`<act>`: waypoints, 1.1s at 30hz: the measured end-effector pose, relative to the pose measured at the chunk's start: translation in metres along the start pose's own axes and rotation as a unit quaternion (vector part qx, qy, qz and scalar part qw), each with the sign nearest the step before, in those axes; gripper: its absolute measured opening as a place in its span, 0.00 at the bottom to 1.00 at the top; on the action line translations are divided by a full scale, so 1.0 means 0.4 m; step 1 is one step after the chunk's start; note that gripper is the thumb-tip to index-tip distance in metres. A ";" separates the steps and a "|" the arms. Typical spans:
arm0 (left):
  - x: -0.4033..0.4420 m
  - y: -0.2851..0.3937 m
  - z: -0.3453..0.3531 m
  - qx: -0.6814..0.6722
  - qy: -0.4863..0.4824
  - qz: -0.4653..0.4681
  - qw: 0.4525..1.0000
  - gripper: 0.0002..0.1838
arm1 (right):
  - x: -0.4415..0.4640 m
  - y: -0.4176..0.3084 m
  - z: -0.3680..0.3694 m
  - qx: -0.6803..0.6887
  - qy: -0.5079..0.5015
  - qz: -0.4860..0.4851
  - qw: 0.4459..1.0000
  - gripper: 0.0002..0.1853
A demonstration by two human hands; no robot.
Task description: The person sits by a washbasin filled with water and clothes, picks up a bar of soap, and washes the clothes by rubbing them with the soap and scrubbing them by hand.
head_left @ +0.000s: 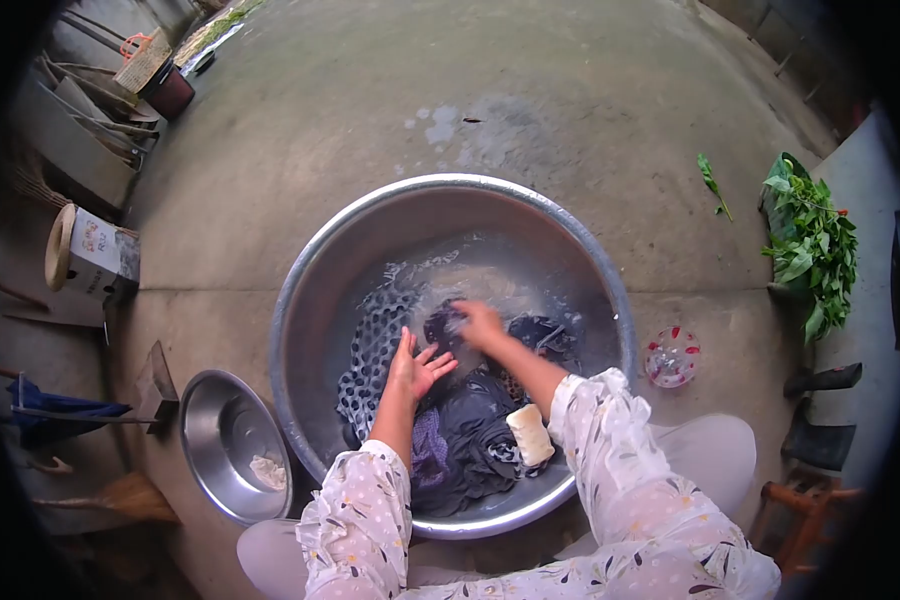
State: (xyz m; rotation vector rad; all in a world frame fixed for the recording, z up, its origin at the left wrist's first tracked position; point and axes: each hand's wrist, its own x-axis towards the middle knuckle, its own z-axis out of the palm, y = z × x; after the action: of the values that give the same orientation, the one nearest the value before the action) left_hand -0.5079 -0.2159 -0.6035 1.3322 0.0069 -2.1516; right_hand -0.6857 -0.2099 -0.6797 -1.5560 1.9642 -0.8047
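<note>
A wide metal basin [305, 420] stands before me with water and wet clothes in it. My left hand [420, 372] is over the basin, palm up and fingers spread, holding nothing. Bunched in my right hand [481, 325] is a small dark cloth [442, 326], slightly smeared by motion. Left of my hands lies a grey cloth with dark spots [375, 335]. Dark garments [475, 430] and a purple cloth [429, 450] are heaped at the near side. A cream-coloured bar of soap [530, 435] rests on the heap near my right forearm.
A smaller metal bowl [195, 440] with a pale lump inside sits at the left. To the right are a clear bowl with red marks [673, 357], leafy greens [815, 250] and a wooden stool [800, 515]. A broom [120, 500] lies far left, below a white box [105, 255].
</note>
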 end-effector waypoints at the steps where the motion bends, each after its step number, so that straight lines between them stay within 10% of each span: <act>1: 0.000 0.002 0.004 0.007 -0.039 -0.003 0.999 0.46 | 0.002 -0.036 0.037 0.077 -0.014 -0.014 0.997 0.20; 9: 0.067 0.045 -0.109 -0.094 -0.158 0.105 0.977 0.33 | -0.137 -0.529 -0.173 0.124 -0.144 -0.144 0.971 0.15; 12: 0.070 0.043 -0.075 -0.099 -0.133 0.133 0.977 0.28 | -0.131 -0.519 -0.161 0.063 0.045 -0.163 0.984 0.10; 21: -0.019 0.004 0.143 0.138 0.047 0.045 0.988 0.18 | 0.061 -0.155 -0.208 -0.084 -0.032 0.174 0.981 0.23; 25: 0.079 0.022 -0.043 0.030 0.023 0.126 0.991 0.20 | 0.074 0.095 -0.208 0.015 0.118 0.335 0.935 0.30; 29: 0.040 0.010 -0.063 0.060 0.032 0.059 0.996 0.36 | 0.015 0.013 -0.109 -0.068 0.098 0.190 0.975 0.33; 33: -0.019 0.015 -0.018 -0.014 -0.036 0.032 0.999 0.50 | 0.003 -0.093 0.062 0.290 -0.063 0.028 0.955 0.16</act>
State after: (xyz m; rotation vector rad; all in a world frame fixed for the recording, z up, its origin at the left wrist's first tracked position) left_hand -0.4968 -0.2149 -0.5990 1.2229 -0.0340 -2.1368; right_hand -0.6433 -0.2208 -0.6706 -1.1608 1.4852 -1.1047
